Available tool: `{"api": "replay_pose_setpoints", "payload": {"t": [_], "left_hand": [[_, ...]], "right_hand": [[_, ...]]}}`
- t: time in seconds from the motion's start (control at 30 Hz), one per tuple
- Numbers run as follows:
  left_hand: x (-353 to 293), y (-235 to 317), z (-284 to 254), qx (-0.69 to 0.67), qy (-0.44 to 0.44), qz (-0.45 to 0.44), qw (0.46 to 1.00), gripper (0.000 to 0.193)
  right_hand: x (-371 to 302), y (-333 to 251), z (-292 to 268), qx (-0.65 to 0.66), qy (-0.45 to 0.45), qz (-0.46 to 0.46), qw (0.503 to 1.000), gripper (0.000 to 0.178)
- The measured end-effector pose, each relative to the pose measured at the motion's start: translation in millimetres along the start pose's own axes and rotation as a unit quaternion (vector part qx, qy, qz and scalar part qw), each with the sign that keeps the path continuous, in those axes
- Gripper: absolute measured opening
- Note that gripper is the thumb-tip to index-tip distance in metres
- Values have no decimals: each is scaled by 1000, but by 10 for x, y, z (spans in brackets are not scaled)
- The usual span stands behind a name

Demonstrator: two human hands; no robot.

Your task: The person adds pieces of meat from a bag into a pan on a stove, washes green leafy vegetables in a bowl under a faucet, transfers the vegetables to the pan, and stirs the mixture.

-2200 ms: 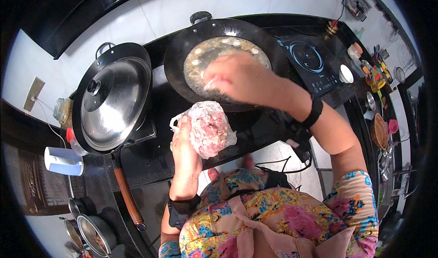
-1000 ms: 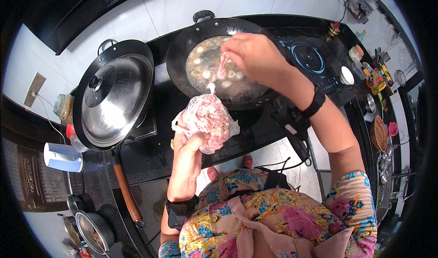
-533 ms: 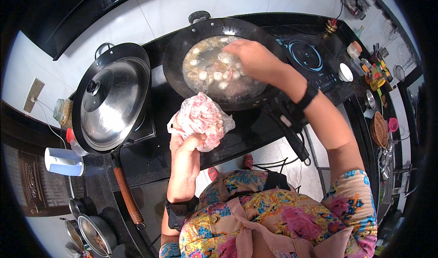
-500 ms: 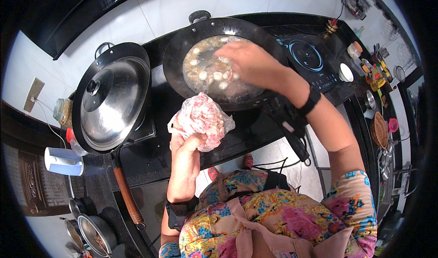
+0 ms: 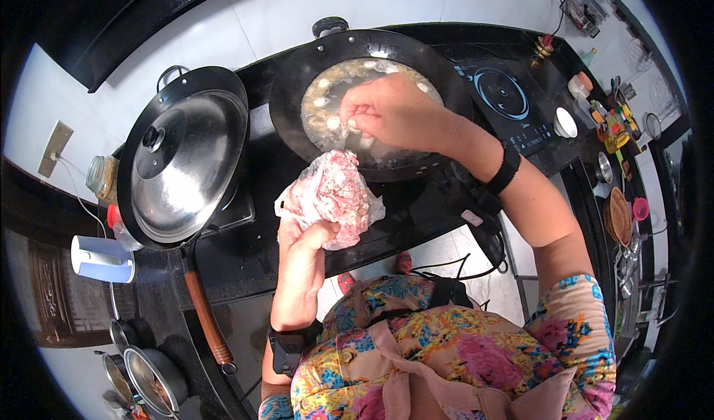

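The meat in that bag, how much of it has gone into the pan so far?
Done: many pale lumps already float in the broth of the black wok. In hand: the right hand is over the wok, fingers pinched, while the left hand grips the plastic bag of pink minced meat. Left: the bag looks well filled.

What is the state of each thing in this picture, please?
Black wok: uncovered, holds cloudy liquid with pale lumps.
Second wok: covered by a steel lid.
Plastic bag of minced meat: open, held up by the left hand.
Right hand: over the black wok, fingers pinched.
Induction plate: bare.
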State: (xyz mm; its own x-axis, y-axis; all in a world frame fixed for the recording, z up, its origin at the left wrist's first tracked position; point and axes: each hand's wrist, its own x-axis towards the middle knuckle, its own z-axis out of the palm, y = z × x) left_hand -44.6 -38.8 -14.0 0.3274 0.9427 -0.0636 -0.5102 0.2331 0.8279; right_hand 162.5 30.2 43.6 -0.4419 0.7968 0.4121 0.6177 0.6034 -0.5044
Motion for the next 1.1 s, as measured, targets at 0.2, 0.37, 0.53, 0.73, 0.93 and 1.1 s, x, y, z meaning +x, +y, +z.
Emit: {"api": "replay_pose_setpoints", "payload": {"t": [0.2, 0.37, 0.53, 0.73, 0.93, 1.1], "left_hand": [[22, 49, -24, 5, -8, -28, 1000, 62], [41, 17, -6, 5, 21, -4, 1000, 61], [81, -1, -92, -25, 28, -26, 999, 60], [61, 14, -88, -72, 7, -14, 997, 65], [47, 32, -93, -81, 12, -3, 997, 70], [52, 16, -110, -80, 31, -3, 996, 73]], "right_hand": [[-6, -276, 131, 11, -64, -27, 998, 17], [55, -99, 118, 50, -16, -24, 998, 12], [56, -1, -18, 105, -36, 72, 991, 15], [117, 379, -141, 94, 9, 196, 976, 17], [52, 612, -84, -128, -59, 137, 980, 18], [35, 31, -29, -65, -48, -107, 991, 20]]}}
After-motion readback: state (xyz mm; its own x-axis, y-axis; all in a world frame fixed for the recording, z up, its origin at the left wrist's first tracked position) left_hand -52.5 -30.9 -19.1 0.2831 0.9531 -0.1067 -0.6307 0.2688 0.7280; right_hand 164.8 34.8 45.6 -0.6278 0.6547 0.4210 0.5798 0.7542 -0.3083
